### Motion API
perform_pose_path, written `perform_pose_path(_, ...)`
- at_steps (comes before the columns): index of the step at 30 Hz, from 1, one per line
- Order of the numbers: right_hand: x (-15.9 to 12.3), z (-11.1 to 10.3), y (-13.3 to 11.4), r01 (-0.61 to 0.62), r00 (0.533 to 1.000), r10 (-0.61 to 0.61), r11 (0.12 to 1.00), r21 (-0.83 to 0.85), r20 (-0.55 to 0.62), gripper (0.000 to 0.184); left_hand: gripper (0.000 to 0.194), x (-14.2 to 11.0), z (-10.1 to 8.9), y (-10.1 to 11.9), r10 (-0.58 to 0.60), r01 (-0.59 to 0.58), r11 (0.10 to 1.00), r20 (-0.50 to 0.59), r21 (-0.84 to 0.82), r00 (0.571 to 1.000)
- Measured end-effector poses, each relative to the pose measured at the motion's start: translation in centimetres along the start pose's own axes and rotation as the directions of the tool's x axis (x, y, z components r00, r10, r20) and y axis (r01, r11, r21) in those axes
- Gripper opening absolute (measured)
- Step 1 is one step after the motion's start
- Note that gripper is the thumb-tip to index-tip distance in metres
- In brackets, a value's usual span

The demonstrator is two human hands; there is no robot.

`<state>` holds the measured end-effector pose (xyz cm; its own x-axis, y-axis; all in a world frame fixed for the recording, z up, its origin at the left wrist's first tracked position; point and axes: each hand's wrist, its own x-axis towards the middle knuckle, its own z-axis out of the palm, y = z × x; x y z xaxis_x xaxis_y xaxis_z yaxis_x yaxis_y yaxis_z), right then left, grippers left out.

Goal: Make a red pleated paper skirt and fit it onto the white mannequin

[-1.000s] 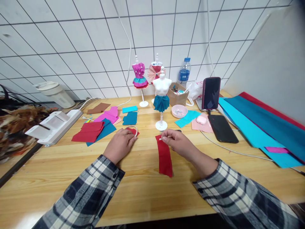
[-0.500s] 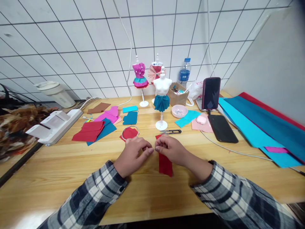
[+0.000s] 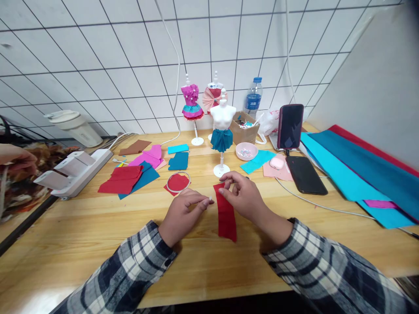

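My left hand (image 3: 185, 216) is closed in a pinch at the middle of the table, holding a tiny white piece (image 3: 210, 199) between thumb and forefinger; its kind is too small to tell. My right hand (image 3: 242, 194) hovers over the upper end of a red fabric strip (image 3: 227, 222), with thumb and fingers apart and nothing seen between them. Behind it stands a small white mannequin (image 3: 223, 117) in a teal skirt (image 3: 221, 140). The thread snips at its base are almost wholly hidden by my right hand. A metal ring (image 3: 178, 191) lies on red cloth left of centre.
Two dressed mannequins, one in a magenta dress (image 3: 190, 97), stand behind. A pink bowl (image 3: 246, 151) of beads, a cardboard box (image 3: 242, 131), a bottle (image 3: 253, 98) and phones (image 3: 307, 175) are to the right. A power strip (image 3: 77, 170) lies left. Another person's hand (image 3: 16, 159) shows at the left edge.
My right hand has drawn away from my left fingertips, upward and right, and its fingers have spread. The tiny white piece now shows in my left pinch. Another person's hand has appeared at far left.
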<state>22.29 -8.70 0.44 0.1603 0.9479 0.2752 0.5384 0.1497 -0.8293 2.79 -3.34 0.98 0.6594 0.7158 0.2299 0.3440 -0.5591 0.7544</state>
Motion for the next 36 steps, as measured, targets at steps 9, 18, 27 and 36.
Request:
perform_pose_path(9, -1.2, 0.3, -0.2, 0.395, 0.919, -0.369, 0.838, -0.377, 0.141, 0.027, 0.040, 0.0, 0.2, -0.1, -0.177, 0.205, 0.884, 0.106, -0.419, 0.979)
perform_pose_path(18, -1.1, 0.4, -0.1, 0.362, 0.932, -0.341, 0.870, -0.335, 0.120, 0.018, 0.030, -0.3, 0.4, 0.1, -0.073, 0.078, 0.993, 0.055, -0.092, 0.996)
perform_pose_path(27, -0.8, 1.5, -0.5, 0.078, 0.994, -0.075, 0.996, -0.036, 0.075, 0.010, 0.025, -0.1, 0.7, -0.4, 0.024, -0.020, 0.995, -0.044, 0.094, 0.999)
perform_pose_path(36, -1.2, 1.6, -0.6, 0.102, 0.988, -0.108, 0.993, 0.056, 0.112, 0.015, 0.019, 0.0, 0.3, -0.1, -0.005, 0.016, 0.994, -0.102, 0.110, 0.995)
